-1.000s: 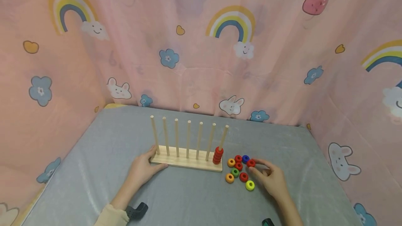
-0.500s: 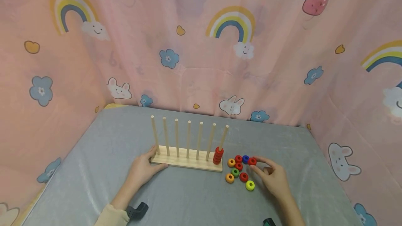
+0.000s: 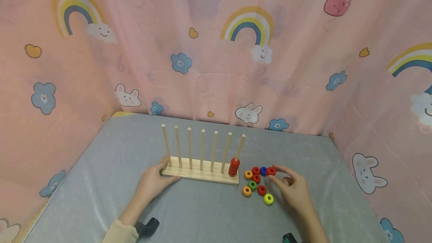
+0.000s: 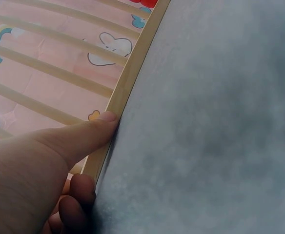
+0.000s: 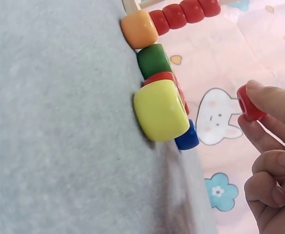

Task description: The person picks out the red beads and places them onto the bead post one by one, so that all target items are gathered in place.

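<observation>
A wooden peg rack (image 3: 199,174) with a row of upright pegs stands mid-table. On its rightmost peg sits a short stack of red beads (image 3: 233,167). My left hand (image 3: 153,179) grips the rack's left end, thumb along the front edge; in the left wrist view the other fingers curl by the corner, partly hidden. Between right thumb and forefinger, my right hand (image 3: 294,191) pinches a red bead (image 5: 250,104), raised off the table with its hole showing. Below it lie loose beads, among them a yellow one (image 5: 162,111), a green one (image 3: 252,185) and a blue one (image 3: 263,171).
Grey cloth (image 3: 202,213) covers the table. Orange beads (image 3: 246,191) and further red beads (image 3: 261,190) lie close together right of the rack. A pink printed curtain (image 3: 216,85) hangs behind and at both sides. Dark straps (image 3: 147,227) show near the wrists.
My right hand has lifted the red bead slightly up and to the right, beside the blue bead. The left hand and the rack have stayed put.
</observation>
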